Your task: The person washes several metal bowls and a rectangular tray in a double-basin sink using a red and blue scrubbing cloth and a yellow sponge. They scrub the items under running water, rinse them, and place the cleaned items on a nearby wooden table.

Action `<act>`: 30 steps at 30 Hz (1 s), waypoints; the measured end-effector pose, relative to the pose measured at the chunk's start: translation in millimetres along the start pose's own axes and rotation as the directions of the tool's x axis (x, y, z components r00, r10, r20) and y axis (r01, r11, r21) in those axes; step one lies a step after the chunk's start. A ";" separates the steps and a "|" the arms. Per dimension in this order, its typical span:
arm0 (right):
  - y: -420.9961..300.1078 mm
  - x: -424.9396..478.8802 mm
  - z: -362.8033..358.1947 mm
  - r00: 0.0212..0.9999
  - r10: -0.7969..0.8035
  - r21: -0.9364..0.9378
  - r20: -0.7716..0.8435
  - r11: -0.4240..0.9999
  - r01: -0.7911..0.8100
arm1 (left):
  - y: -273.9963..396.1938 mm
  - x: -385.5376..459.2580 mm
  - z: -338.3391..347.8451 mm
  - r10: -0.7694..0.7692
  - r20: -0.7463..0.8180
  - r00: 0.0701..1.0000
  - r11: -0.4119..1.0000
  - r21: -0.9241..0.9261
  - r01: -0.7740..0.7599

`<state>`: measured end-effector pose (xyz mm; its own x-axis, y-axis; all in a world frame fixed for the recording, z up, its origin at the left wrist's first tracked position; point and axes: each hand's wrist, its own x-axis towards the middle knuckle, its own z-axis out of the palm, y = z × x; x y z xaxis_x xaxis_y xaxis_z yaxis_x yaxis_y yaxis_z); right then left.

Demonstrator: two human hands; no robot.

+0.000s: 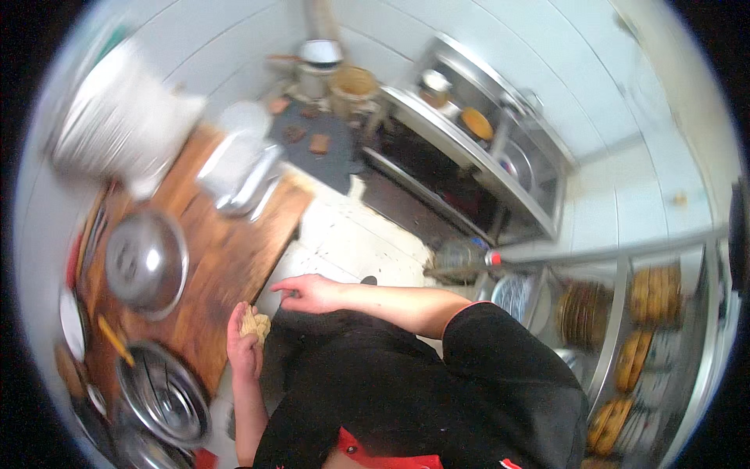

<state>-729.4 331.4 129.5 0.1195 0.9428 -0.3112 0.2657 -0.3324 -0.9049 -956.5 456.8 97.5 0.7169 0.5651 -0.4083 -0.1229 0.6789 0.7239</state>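
Note:
My left hand (243,343) grips a pale yellow lump of dough (256,324) by the front edge of the wooden worktable (234,252). To the right of it, my right hand (307,294) hovers just off the table edge, index finger stretched out and the other fingers partly curled. Nothing shows in that hand. On the table, a dome-shaped steel bowl (143,264) appears to rest upside down. Nearer to me is a wide steel basin (164,396) with thin dark sticks or utensils across it. A yellow-handled tool (116,340) leans at the basin's rim.
White sacks or bags (123,117) and a blurred metal container (240,176) occupy the table's far end. A steel sink unit (469,164) runs along the wall beside buckets (351,88). At right, a metal rack (612,316) holds bamboo steamers (656,296). Floor tiles (345,234) lie between.

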 end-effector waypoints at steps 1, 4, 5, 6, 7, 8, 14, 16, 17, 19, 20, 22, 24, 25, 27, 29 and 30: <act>8.4 -17.4 -18.3 0.998 -0.032 0.090 -0.056 0.995 0.037 | -3.3 16.9 34.7 -0.032 0.079 0.996 0.999 0.035 0.029; 41.3 -77.1 -74.1 0.966 -0.101 0.176 -0.237 0.974 0.145 | -35.8 66.1 160.5 -0.169 0.271 0.947 0.969 0.222 0.110; 66.7 -94.1 -95.7 0.925 -0.097 0.154 -0.368 0.974 0.163 | -52.5 80.2 204.6 -0.231 0.326 0.917 0.949 0.281 0.139; 92.4 -105.2 -110.1 0.870 -0.090 0.148 -0.484 0.972 0.183 | -71.2 93.5 244.8 -0.303 0.336 0.892 0.944 0.237 0.231; 110.7 -120.0 -130.8 0.802 -0.085 0.130 -0.591 0.971 0.199 | -91.1 109.0 275.5 -0.378 0.400 0.835 0.915 0.299 0.271; 106.5 -141.4 -161.5 0.785 0.045 0.195 -0.618 0.976 0.098 | -103.5 120.9 304.8 -0.421 0.380 0.823 0.889 0.352 0.292; 181.8 -223.8 -287.9 0.572 0.235 0.441 -0.786 0.861 0.252 | -184.6 201.8 455.9 -0.549 0.431 0.716 0.740 0.650 0.176; 214.4 -234.2 -315.3 0.445 0.242 0.380 -0.862 0.890 0.251 | -214.8 239.8 493.1 -0.519 0.463 0.719 0.700 0.713 0.046; 229.9 -240.9 -329.0 0.375 0.244 0.348 -0.894 0.905 0.243 | -229.5 258.5 517.8 -0.525 0.455 0.719 0.683 0.730 0.036; 257.3 -262.3 -358.6 0.307 0.338 0.411 -0.890 0.886 0.217 | -263.0 297.7 570.3 -0.531 0.404 0.745 0.629 0.777 0.027; 272.9 -273.8 -375.2 0.302 0.402 0.474 -0.864 0.851 0.225 | -289.8 327.8 588.1 -0.450 0.472 0.758 0.559 0.811 -0.174; 301.0 -305.2 -402.4 0.291 0.542 0.600 -0.788 0.782 0.170 | -346.3 380.6 631.0 -0.432 0.564 0.704 0.466 0.808 -0.361; 338.8 -341.9 -429.0 0.215 0.657 0.685 -0.722 0.723 0.089 | -403.2 411.4 700.5 -0.475 0.611 0.633 0.500 0.779 -0.378; 364.5 -356.3 -427.3 0.148 0.712 0.726 -0.686 0.684 0.074 | -430.5 417.8 729.1 -0.485 0.629 0.607 0.515 0.767 -0.383; 389.2 -386.7 -435.2 0.024 0.795 0.765 -0.606 0.574 0.292 | -469.2 426.6 787.3 -0.605 0.518 0.605 0.425 0.852 -0.304; 399.2 -408.4 -457.3 -0.038 0.811 0.778 -0.583 0.572 0.261 | -506.5 444.3 819.4 -0.619 0.585 0.524 0.419 0.810 -0.410; 401.3 -417.1 -471.4 -0.058 0.842 0.804 -0.537 0.531 0.266 | -524.8 450.6 828.2 -0.624 0.584 0.520 0.326 0.799 -0.506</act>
<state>-221.6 -207.1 33.0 0.7303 -0.3482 -0.5877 -0.5962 0.0950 -0.7972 -0.6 -33.0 -5.8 0.8498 -0.4036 -0.3391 0.1450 -0.4394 0.8865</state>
